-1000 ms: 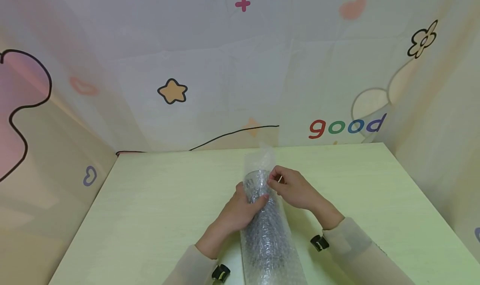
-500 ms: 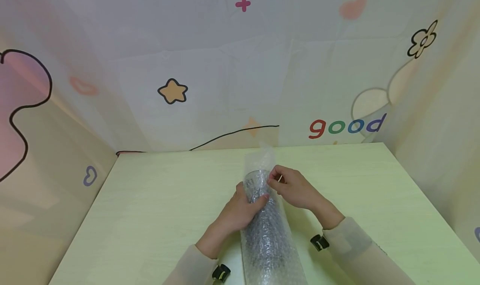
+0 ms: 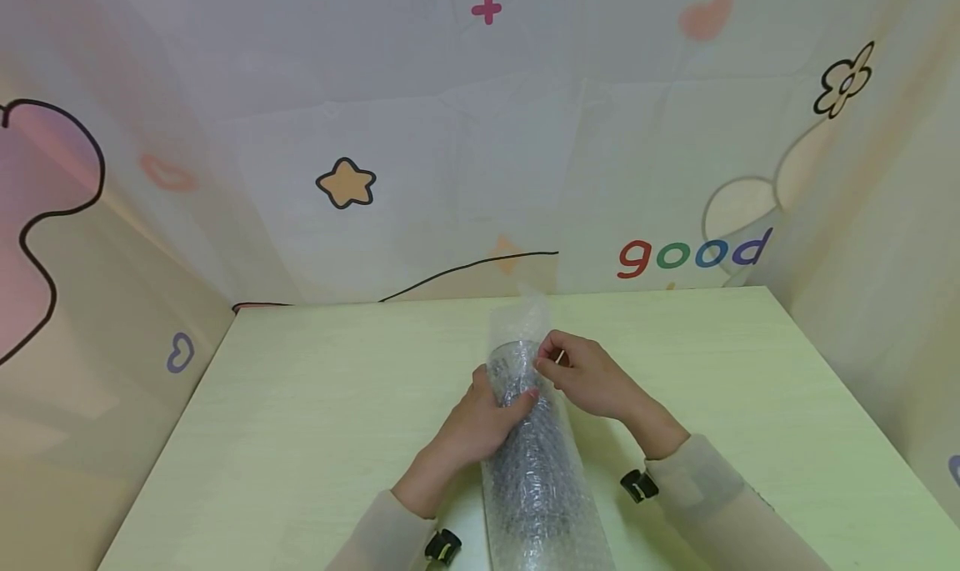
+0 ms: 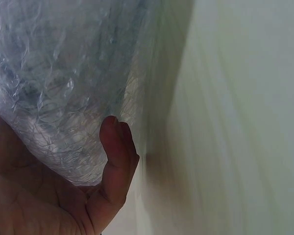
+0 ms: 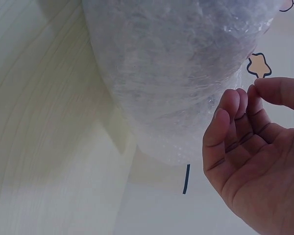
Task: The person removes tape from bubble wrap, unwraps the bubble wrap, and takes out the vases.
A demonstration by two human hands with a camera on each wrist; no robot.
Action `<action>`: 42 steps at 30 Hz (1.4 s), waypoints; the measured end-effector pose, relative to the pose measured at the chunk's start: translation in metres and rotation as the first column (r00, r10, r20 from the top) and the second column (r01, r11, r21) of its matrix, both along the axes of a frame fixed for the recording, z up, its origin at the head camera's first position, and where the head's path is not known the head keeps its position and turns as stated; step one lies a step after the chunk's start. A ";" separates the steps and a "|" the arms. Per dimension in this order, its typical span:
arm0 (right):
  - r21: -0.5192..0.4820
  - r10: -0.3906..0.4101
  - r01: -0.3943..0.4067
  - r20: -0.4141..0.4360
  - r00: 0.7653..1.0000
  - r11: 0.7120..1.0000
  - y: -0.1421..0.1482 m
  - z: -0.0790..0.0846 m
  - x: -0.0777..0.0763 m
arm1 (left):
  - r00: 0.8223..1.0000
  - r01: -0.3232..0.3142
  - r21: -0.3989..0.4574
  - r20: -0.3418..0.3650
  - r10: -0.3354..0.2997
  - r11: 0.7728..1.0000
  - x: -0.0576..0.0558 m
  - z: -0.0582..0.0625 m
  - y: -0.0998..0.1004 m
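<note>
A long cylinder wrapped in bubble wrap lies lengthwise on the pale green table, near the front middle. My left hand grips its far part from the left, one digit lying over the top. In the left wrist view a finger presses against the bubble wrap. My right hand is at the right side of the far end, thumb and fingertips pinched together on the loose wrap. The right wrist view shows those fingertips meeting at the edge of the wrap.
Cloth walls printed with a star, the word "good" and other shapes close off the back and both sides of the table. Black wrist cameras sit on both sleeves.
</note>
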State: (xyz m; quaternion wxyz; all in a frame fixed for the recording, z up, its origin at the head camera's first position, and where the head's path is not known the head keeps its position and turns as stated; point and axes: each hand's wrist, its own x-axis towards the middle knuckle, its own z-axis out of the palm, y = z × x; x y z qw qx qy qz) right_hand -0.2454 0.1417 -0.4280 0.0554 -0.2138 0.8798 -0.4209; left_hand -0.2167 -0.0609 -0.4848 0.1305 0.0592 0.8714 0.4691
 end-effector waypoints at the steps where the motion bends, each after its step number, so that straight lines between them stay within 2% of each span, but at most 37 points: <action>1: -0.001 -0.001 0.001 0.001 1.000 1.000 0.000 0.000 0.000 | 1.000 0.000 0.000 0.001 0.000 1.000 0.000 0.000 0.000; 42: -0.027 0.006 -0.005 0.039 0.999 1.000 0.001 0.002 0.002 | 1.000 0.000 0.002 0.010 0.000 1.000 0.000 0.000 0.000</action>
